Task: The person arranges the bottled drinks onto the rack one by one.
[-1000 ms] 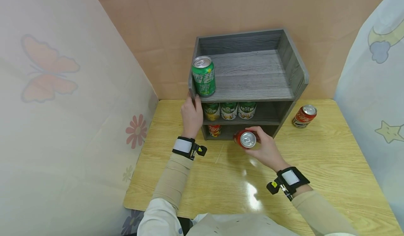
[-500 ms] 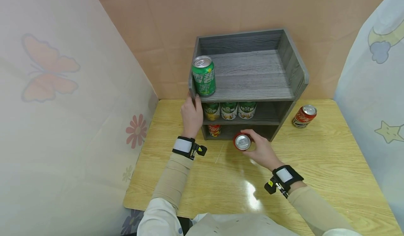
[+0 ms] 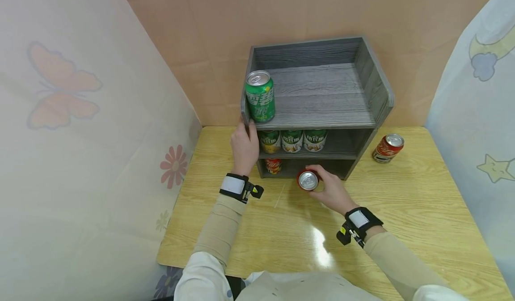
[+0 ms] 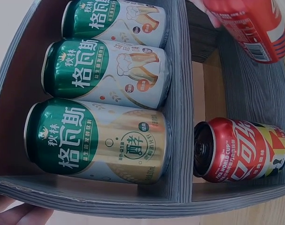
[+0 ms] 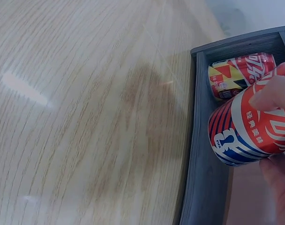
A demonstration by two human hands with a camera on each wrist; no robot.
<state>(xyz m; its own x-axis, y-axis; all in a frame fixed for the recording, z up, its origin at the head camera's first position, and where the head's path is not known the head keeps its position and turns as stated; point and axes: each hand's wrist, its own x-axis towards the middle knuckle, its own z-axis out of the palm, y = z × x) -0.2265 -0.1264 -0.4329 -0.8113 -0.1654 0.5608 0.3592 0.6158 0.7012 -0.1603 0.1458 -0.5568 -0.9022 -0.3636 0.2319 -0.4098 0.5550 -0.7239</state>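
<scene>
My right hand grips a red cola can between thumb and fingers, just in front of the bottom level of a grey wooden shelf. In the right wrist view the held can's blue-and-red striped end shows at the shelf's lower edge. My left hand holds the shelf's left side panel, thumb in front. Inside the bottom level, at the left, stands another cola can. On the middle level, three green-topped kvass cans stand in a row from the left. A green soda can stands at the top level's left end.
Right of the shelf, one more red cola can stands on the wooden table. A tan backdrop rises behind the shelf, with pale printed sheets at both sides.
My right hand has carried the cola can slightly left, and the can has gone from tilted to more upright. The left hand has kept its place on the shelf.
</scene>
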